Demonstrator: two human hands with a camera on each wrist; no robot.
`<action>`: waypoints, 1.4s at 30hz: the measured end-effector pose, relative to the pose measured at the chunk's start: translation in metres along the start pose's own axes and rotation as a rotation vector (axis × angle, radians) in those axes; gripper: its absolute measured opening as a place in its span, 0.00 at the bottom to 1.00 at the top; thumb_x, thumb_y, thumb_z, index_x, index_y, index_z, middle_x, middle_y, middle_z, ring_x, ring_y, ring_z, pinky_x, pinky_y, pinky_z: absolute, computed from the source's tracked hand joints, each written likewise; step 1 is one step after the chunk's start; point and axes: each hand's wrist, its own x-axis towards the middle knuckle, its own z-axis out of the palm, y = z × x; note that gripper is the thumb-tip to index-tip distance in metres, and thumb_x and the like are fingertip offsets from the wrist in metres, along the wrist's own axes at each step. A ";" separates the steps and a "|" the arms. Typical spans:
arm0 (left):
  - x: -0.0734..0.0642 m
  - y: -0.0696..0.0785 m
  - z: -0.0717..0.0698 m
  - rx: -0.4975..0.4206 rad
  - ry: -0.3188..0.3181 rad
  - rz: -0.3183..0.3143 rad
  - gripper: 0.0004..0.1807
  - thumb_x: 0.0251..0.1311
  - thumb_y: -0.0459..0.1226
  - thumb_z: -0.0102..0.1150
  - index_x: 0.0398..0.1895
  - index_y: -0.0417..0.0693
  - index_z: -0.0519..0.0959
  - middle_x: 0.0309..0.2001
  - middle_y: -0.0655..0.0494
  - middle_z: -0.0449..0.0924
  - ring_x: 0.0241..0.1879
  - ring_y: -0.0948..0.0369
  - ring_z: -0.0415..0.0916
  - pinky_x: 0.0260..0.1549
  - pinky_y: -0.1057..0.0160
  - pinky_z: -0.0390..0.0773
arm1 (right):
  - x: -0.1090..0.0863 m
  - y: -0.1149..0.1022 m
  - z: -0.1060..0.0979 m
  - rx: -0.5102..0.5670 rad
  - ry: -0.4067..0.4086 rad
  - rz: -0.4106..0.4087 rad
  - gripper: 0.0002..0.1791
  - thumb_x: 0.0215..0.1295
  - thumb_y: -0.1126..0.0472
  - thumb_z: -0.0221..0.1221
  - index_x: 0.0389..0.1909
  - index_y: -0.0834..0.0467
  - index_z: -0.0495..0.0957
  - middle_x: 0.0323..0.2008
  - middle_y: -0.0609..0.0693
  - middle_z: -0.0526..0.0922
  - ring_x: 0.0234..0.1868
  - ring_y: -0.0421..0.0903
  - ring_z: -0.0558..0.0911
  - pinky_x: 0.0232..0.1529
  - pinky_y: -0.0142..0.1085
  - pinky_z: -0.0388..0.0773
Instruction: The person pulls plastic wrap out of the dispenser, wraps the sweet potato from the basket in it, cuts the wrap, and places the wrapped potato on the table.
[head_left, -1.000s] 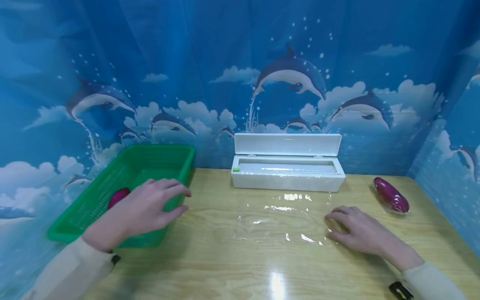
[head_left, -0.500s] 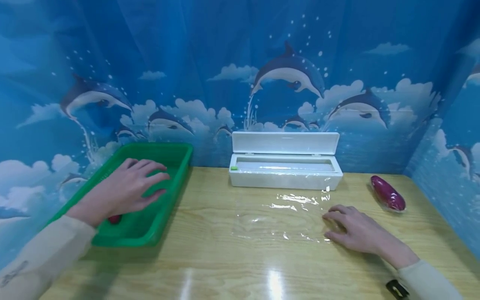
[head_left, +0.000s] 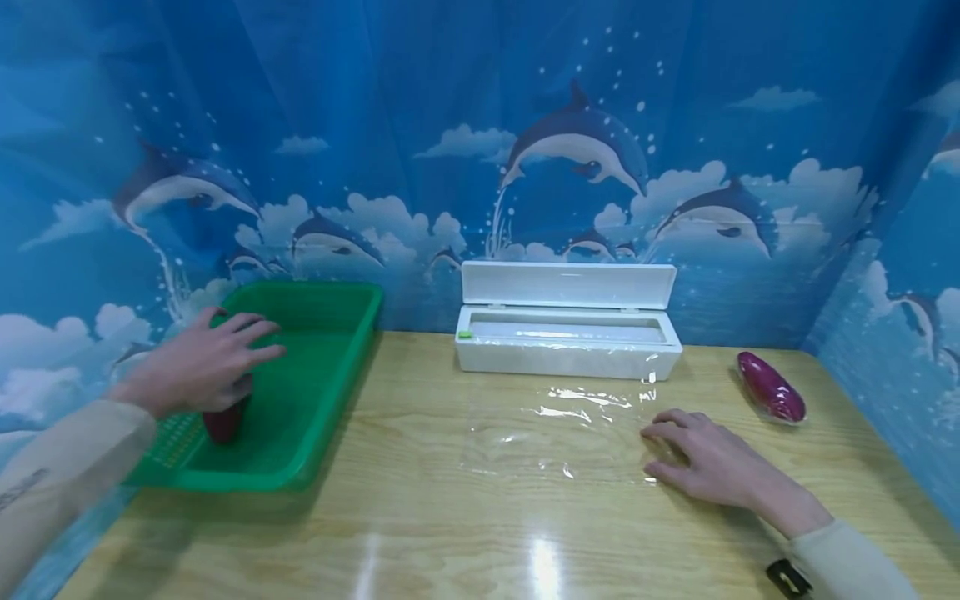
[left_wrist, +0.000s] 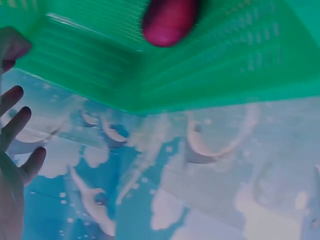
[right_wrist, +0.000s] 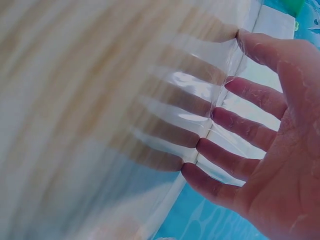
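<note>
My left hand (head_left: pixel 198 362) is over the left side of a green plastic basket (head_left: pixel 330 400), its fingers spread. Partly hidden beneath it, a purple eggplant (head_left: pixel 222 423) lies in the basket; the left wrist view shows the eggplant (left_wrist: pixel 170 22) apart from the fingers (left_wrist: pixel 15 122). A sheet of clear plastic wrap (head_left: pixel 517 437) stretches over the wooden table from a white wrap dispenser (head_left: pixel 570 357) with its lid raised. At the sheet's right edge rests my right hand (head_left: pixel 708 458), fingertips down on the film, as the right wrist view also shows.
A second eggplant (head_left: pixel 771 387), covered in shiny clear film, lies at the back right of the table (head_left: pixel 435 533). A blue curtain (head_left: pixel 420 108) printed with dolphins hangs behind the table and along its sides. A small green piece (head_left: pixel 465 334) sits on the dispenser's left end.
My left hand has moved left across the basket, from its right rim to above the eggplant. My right hand has stayed at the film's edge.
</note>
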 end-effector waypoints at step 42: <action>-0.028 -0.004 0.071 0.008 -0.138 -0.093 0.28 0.46 0.60 0.75 0.46 0.55 0.85 0.46 0.46 0.85 0.43 0.45 0.79 0.39 0.39 0.80 | 0.001 0.001 0.001 0.002 -0.006 0.019 0.28 0.61 0.42 0.69 0.57 0.53 0.83 0.58 0.60 0.82 0.55 0.64 0.82 0.54 0.65 0.78</action>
